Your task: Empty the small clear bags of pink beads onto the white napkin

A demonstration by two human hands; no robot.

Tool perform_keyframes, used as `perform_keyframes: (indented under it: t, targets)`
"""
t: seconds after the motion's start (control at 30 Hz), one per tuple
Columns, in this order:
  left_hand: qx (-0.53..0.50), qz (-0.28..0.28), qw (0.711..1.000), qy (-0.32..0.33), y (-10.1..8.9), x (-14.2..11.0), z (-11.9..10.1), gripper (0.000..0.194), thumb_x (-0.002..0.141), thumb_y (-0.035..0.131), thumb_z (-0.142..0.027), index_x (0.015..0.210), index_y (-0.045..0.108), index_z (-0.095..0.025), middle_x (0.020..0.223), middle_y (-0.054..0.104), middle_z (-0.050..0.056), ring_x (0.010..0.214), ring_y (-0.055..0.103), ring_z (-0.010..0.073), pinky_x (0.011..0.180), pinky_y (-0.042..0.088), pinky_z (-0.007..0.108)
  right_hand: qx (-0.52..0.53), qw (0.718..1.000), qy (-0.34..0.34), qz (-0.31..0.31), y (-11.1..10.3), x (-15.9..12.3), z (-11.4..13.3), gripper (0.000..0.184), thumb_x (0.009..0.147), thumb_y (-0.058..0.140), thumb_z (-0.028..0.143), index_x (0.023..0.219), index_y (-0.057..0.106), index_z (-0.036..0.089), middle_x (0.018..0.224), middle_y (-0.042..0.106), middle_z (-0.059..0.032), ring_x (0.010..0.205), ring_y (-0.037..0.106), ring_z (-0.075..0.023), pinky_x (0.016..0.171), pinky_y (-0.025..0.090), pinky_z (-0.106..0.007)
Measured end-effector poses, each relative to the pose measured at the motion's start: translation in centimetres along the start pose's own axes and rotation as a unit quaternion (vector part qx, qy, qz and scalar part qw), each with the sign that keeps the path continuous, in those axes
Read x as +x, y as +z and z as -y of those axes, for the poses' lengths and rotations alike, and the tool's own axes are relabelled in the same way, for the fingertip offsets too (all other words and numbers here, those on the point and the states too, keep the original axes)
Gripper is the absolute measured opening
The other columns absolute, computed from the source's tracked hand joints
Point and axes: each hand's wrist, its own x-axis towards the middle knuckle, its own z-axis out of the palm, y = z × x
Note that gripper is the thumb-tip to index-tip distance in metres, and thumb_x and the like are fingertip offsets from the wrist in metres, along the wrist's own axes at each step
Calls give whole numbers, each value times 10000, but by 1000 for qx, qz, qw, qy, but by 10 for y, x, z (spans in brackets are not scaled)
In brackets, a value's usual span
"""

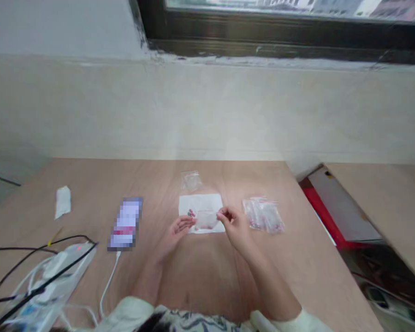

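Where the near edge of the worktop (200, 265) runs out beneath the person's clothing: two pale sleeves (133, 306). Near left corner: one white power strip (74, 263) under tangled cables; beyond it, towards the left edge, one phone (126, 223), screen pixelated, on a white lead (108, 281). Centre: one small clear bag (206, 220), held over a white sheet (207, 201). Right hand (234, 223): grip closed, thumb and fingertips pinching the bag's right end. Left hand (181, 226): grip nearly closed at the bag's left end; pinching or merely touching, cannot tell. On the sheet, just beyond the left fingertips: one cluster of small red pieces (191, 212). Towards the right edge: one overlapping group of clear bags (263, 215), pinkish at their near ends. Far left corner: one white packet (62, 202). Nearest the far edge, beyond the sheet: further clear bags (191, 180), flat. Risks, as judged: a knock from the left fingers could scatter the red pieces; a slack left grip could let the thin bag swing or fold. Obscure: the left thumb, the bag's mouth, its contents (a faint pink trace only), the piece count; power strip cut off below.
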Motion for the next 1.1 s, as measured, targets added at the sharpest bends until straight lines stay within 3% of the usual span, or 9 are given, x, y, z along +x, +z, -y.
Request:
perform_keyframes:
  t: [0.13,0.23,0.33,0.6,0.73,0.83,1.0,1.1]
  targets:
    - [86,5,995,49,5,4,-26,229,772,465,-326,941,523,-182,1020,568,52,923,526,164,807,396,280,-44,999,-23,3,-5,-5,5,112,700,488,181,590,500,164,579,517,-15,583,454,-137,551,329,-241]
    - [197,34,975,97,14,7,-41,181,743,506,-322,795,577,-164,822,593,23,786,538,148,733,403,255,-31,999,-24,15,-4,-7,5,120,707,498,207,597,512,163,593,534,-19,595,461,-138,559,336,-242]
    - [249,28,959,133,21,9,-48,195,752,490,-311,682,573,-150,685,559,3,706,522,132,704,394,244,40,998,-17,46,-1,-8,2,124,720,512,269,670,549,162,657,566,-22,604,471,-128,555,347,-232]
    - [243,77,959,126,29,6,-52,205,762,463,-261,613,551,-152,622,569,-23,680,532,114,871,321,281,127,990,7,55,2,-12,4,126,684,553,264,615,555,158,582,520,13,555,437,-104,532,319,-222]
    - [249,101,955,125,34,5,-55,269,795,409,-272,611,567,-156,636,583,-21,708,544,117,921,266,292,210,972,33,98,2,-12,5,141,692,545,290,645,555,158,626,540,4,605,471,-112,564,330,-230]
    - [250,116,953,129,33,7,-51,242,787,428,-283,640,572,-156,654,581,-14,719,538,122,909,283,296,250,962,61,93,-1,-12,-1,171,647,592,296,577,523,156,546,480,31,536,414,-90,525,299,-219]
    - [253,64,954,150,24,10,-44,189,766,473,-286,654,550,-156,656,536,-12,689,506,118,839,347,289,307,937,138,92,-3,-12,-11,219,602,633,332,573,510,153,525,481,40,494,397,-75,506,289,-216]
    - [254,75,952,152,23,10,-45,190,763,486,-286,644,558,-156,657,546,-6,693,508,120,851,339,296,365,915,158,72,-4,-13,-11,244,566,662,339,557,498,158,548,507,38,504,420,-73,514,307,-214]
